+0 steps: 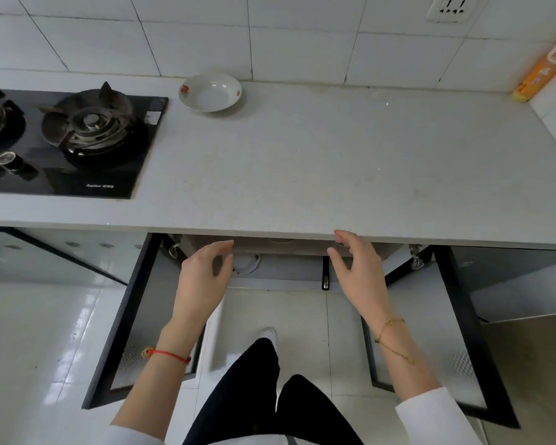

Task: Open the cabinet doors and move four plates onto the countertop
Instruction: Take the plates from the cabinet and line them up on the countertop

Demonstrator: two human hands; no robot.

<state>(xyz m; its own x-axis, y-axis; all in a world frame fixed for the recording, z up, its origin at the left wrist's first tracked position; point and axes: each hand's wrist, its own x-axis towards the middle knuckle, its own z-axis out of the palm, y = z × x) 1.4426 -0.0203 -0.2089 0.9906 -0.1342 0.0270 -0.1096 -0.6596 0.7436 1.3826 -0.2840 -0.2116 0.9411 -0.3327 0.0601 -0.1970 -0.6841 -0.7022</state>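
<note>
Below the counter's front edge, the left hand (206, 271) and the right hand (357, 264) reach side by side toward the cabinet opening, fingers loosely curved and spread, neither holding anything. A red string circles the left wrist and a gold chain bracelet the right. To either side, the left cabinet door (122, 332) and the right cabinet door (463, 332) stand swung wide open, dark-framed with frosted panels. Up on the counter (334, 162), one white plate (210, 92) with red marks on its rim sits near the tiled wall, just beside the black gas stove (68, 139). An orange bottle (543, 69) leans in the far right corner.
</note>
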